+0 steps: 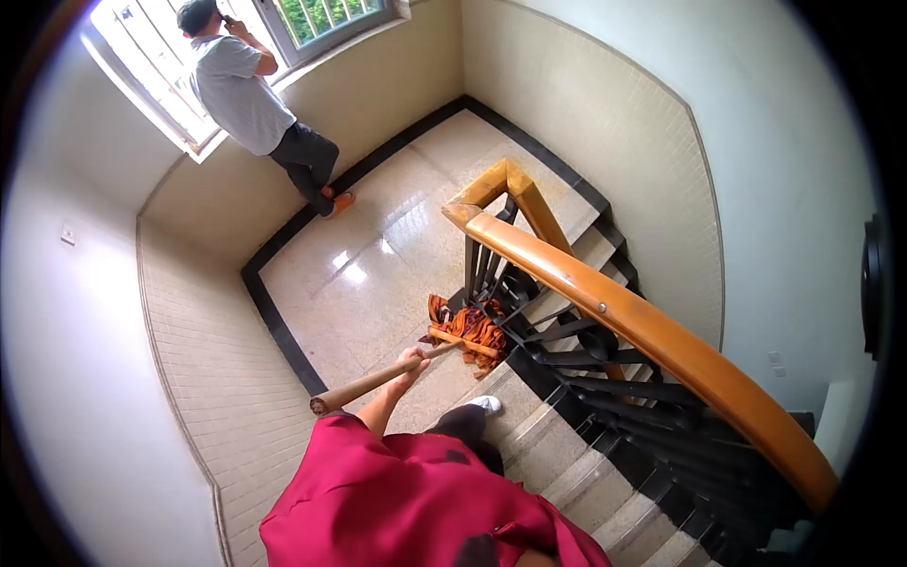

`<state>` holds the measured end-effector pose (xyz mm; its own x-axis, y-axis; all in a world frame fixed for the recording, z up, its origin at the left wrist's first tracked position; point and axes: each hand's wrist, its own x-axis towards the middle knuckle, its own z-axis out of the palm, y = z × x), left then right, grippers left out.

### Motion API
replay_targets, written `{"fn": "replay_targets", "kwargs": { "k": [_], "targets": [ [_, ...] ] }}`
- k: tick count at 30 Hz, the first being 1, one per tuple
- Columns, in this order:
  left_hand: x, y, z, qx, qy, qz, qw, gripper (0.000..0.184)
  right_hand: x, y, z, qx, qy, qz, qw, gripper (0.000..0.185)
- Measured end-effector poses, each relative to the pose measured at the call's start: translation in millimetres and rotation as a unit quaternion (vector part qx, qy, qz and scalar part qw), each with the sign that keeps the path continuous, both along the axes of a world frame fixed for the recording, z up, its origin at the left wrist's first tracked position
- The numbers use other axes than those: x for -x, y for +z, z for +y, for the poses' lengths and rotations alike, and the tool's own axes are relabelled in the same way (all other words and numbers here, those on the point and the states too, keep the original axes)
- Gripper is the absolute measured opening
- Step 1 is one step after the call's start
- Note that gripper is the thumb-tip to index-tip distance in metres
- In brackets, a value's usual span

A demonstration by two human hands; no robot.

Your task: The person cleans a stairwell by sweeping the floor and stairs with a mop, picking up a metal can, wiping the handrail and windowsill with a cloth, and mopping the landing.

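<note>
Wooden mop handle (pixel 364 388) in the left grip (pixel 411 367): the fingers are wrapped around the shaft, closed on it partway along, with the thick butt end projecting back beside the red garment (pixel 406 482) of the wearer. The right grip lies outside the view, so its state cannot be told. Forward of the left grip, the shaft slopes down to a crossbar (pixel 452 338), below which orange and dark cloth strips (pixel 487 331) spread in a bunched heap. This mop head rests on the floor where the landing (pixel 378 283) meets the steps (pixel 557 463), close beside the black balusters (pixel 586 354); whether the strips touch the metal cannot be made out. One white shoe (pixel 487 404) shows on the stair side, near the cloth.

Good handling here, as judged from the arrangement, calls for a low shaft angle, so that the strips lie flat rather than bunched, and for short strokes drawn along the balusters, lest the cloth snag between them. A second hold nearer the butt would steady the shaft; firm footing matters on the stair edge.

Farther out, a wooden handrail (pixel 605 307) tops the balusters. Across the landing another person (pixel 246 94) stands at the window (pixel 326 24), well apart from the mop.
</note>
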<state>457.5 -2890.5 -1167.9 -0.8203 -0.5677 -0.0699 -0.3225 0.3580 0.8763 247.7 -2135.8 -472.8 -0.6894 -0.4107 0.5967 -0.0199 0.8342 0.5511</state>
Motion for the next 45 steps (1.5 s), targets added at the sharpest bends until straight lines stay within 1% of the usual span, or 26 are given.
{"fn": "replay_targets", "kwargs": {
  "k": [1, 3, 5, 7, 8, 9, 11, 13, 16, 17, 19, 22, 23, 25, 27, 28, 29, 30, 31, 32, 33, 36, 39, 42, 44, 45],
  "targets": [
    [-1, 4, 4, -0.004, 0.003, -0.005, 1.0, 0.019, 9, -24, -21, 0.006, 0.006, -0.03, 1.0, 0.013],
    [-1, 15, 11, 0.017, 0.02, 0.032, 0.999, 0.019, 12, -69, -67, -0.075, -0.079, -0.17, 0.979, 0.038],
    [-8, -22, 12, 0.161, 0.04, 0.038, 0.985, 0.014, 8, -115, -165, -0.035, -0.039, -0.247, 0.968, 0.046],
    [-7, 12, 16, -0.041, 0.024, -0.009, 0.999, 0.015, 6, -157, -285, 0.029, 0.041, -0.307, 0.95, 0.056],
    [-6, -3, 13, -0.071, 0.02, -0.005, 0.997, 0.015, 12, -172, -321, 0.007, 0.095, -0.293, 0.951, 0.068],
    [-7, -17, 10, -0.099, 0.021, 0.004, 0.995, 0.016, 16, -186, -344, -0.012, 0.137, -0.297, 0.945, 0.067],
    [-6, -6, 14, -0.088, 0.052, -0.012, 0.995, 0.017, 34, -216, -371, -0.026, 0.192, -0.346, 0.918, 0.069],
    [-9, 11, 14, -0.09, 0.035, -0.009, 0.995, 0.017, 35, -213, -393, -0.065, 0.29, -0.364, 0.883, 0.071],
    [-16, 24, 17, -0.071, 0.031, -0.003, 0.997, 0.018, 56, -218, -387, -0.092, 0.335, -0.247, 0.905, 0.076],
    [-19, 18, 19, -0.109, 0.069, 0.021, 0.991, 0.019, 65, -228, -392, -0.071, 0.314, -0.307, 0.896, 0.076],
    [-17, 44, 24, -0.189, 0.116, 0.047, 0.974, 0.019, 80, -263, -404, -0.016, 0.262, -0.416, 0.871, 0.076],
    [-11, 21, -1, -0.219, 0.143, 0.124, 0.957, 0.02, 82, -303, -466, -0.046, 0.232, -0.405, 0.883, 0.072],
    [-3, 39, -8, -0.244, 0.183, 0.159, 0.939, 0.021, 87, -321, -493, -0.054, 0.225, -0.385, 0.893, 0.067],
    [-3, 51, -47, -0.215, 0.139, 0.213, 0.943, 0.018, 103, -371, -546, -0.033, 0.243, -0.358, 0.901, 0.058],
    [1, 66, -85, -0.188, 0.179, 0.249, 0.933, 0.018, 97, -405, -608, -0.028, 0.199, -0.312, 0.928, 0.058],
    [-1, 64, -115, -0.234, 0.202, 0.262, 0.914, 0.018, 99, -423, -632, -0.018, 0.183, -0.303, 0.935, 0.057],
    [-8, 66, -150, -0.246, 0.144, 0.305, 0.909, 0.017, 98, -441, -662, -0.006, 0.182, -0.298, 0.937, 0.055],
    [-15, 71, -170, -0.248, 0.183, 0.317, 0.897, 0.017, 99, -451, -683, 0.012, 0.21, -0.298, 0.931, 0.044],
    [-19, 82, -189, -0.243, 0.228, 0.331, 0.883, 0.018, 105, -460, -705, 0.009, 0.209, -0.371, 0.905, 0.053],
    [-15, 95, -205, -0.224, 0.259, 0.326, 0.881, 0.022, 113, -480, -726, 0.011, 0.214, -0.31, 0.926, 0.049],
    [-21, 108, -212, -0.205, 0.296, 0.32, 0.876, 0.028, 120, -497, -743, -0.001, 0.214, -0.313, 0.925, 0.049],
    [-43, 144, -242, -0.206, 0.25, 0.388, 0.863, 0.027, 104, -500, -786, 0.008, 0.183, -0.341, 0.922, 0.055],
    [-65, 190, -247, -0.212, 0.199, 0.436, 0.852, 0.03, 97, -500, -794, 0.027, 0.149, -0.327, 0.933, 0.076],
    [-93, 221, -247, -0.163, 0.232, 0.427, 0.858, 0.033, 89, -499, -784, 0.026, 0.156, -0.315, 0.936, 0.079],
    [-104, 219, -259, -0.133, 0.25, 0.422, 0.861, 0.032, 91, -501, -798, 0.027, 0.149, -0.33, 0.932, 0.08],
    [-110, 214, -258, -0.118, 0.283, 0.417, 0.855, 0.031, 98, -510, -795, 0.03, 0.169, -0.296, 0.94, 0.08]
  ]
}}
